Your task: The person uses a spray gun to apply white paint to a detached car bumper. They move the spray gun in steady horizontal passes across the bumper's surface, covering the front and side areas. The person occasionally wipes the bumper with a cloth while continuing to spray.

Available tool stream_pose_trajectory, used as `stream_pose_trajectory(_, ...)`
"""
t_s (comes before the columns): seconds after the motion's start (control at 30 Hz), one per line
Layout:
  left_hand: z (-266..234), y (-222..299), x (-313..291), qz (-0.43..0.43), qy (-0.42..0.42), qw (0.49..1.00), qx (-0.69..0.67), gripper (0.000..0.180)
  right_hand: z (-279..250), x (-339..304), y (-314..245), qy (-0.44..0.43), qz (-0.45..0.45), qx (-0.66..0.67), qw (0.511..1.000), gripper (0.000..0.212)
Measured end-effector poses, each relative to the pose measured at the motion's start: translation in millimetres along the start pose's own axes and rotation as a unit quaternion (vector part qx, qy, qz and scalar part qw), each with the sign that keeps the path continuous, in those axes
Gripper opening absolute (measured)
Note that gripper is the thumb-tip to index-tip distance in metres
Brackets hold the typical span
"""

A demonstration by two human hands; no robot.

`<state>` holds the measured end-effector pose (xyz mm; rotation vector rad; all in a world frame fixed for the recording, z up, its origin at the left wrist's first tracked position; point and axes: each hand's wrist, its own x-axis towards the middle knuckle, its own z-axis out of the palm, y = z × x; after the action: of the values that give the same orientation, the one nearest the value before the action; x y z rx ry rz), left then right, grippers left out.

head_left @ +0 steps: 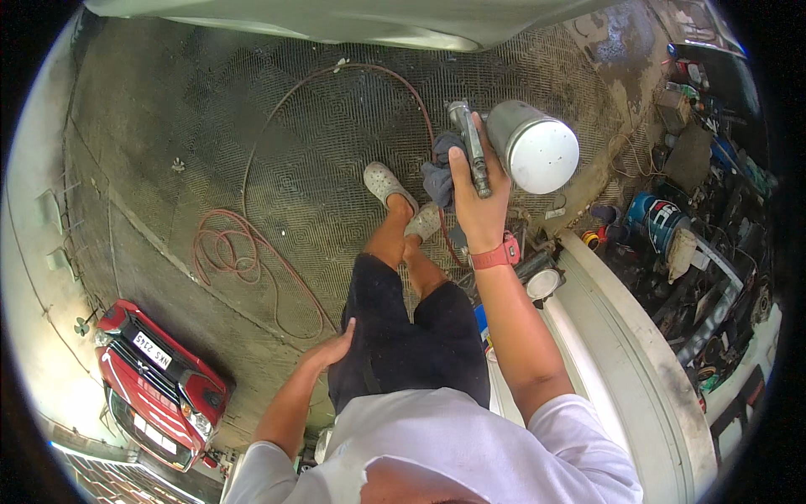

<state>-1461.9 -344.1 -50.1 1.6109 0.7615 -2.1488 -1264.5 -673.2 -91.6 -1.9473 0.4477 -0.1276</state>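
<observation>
My right hand is raised ahead of me, closed around the handle of a metal spray gun. A round silver cup with a white lid sits at the gun's right side, tilted toward me. A crumpled dark grey rag hangs at the left of this hand; how it is held cannot be made out. Down at the left side of my black shorts, my left hand lies against the cloth, thumb stretched out and nothing visible in it. Its other fingers are partly hidden.
A reddish hose loops over the patterned floor. Beyond my feet is a pale car panel. A white panel and cluttered parts, including a blue container, lie at right. A red car stands at lower left.
</observation>
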Motion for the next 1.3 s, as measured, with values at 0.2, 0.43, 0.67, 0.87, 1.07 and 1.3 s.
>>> stream_pose_trajectory(0.2, -40, 26, -34, 0.202, 0.039, 0.973, 0.106, 0.080, 2, -5, -7, 0.011, 0.020, 0.048, 0.999, 0.058)
stream_pose_trajectory(0.43, -136, 227, 42, 0.511, 0.390, 0.765, -0.050, 0.043, 11, -13, -3, 0.050, 0.020, 0.037, 0.998, 0.058)
stream_pose_trajectory(0.67, -230, 411, 58, 0.396, 0.447, 0.801, -0.033, 0.076, 32, -6, 2, 0.091, 0.043, 0.064, 0.993, 0.056)
stream_pose_trajectory(0.87, -245, 452, 51, 0.421, 0.446, 0.790, 0.018, 0.088, 45, -10, 18, 0.121, 0.034, 0.058, 0.990, 0.055)
stream_pose_trajectory(1.07, -282, 403, 64, 0.378, 0.522, 0.762, -0.057, 0.104, 58, -17, 28, 0.138, 0.046, 0.052, 0.988, 0.054)
stream_pose_trajectory(1.3, -252, 446, 107, 0.421, 0.057, 0.815, -0.393, 0.139, 65, -16, 19, 0.169, 0.051, 0.060, 0.982, 0.054)
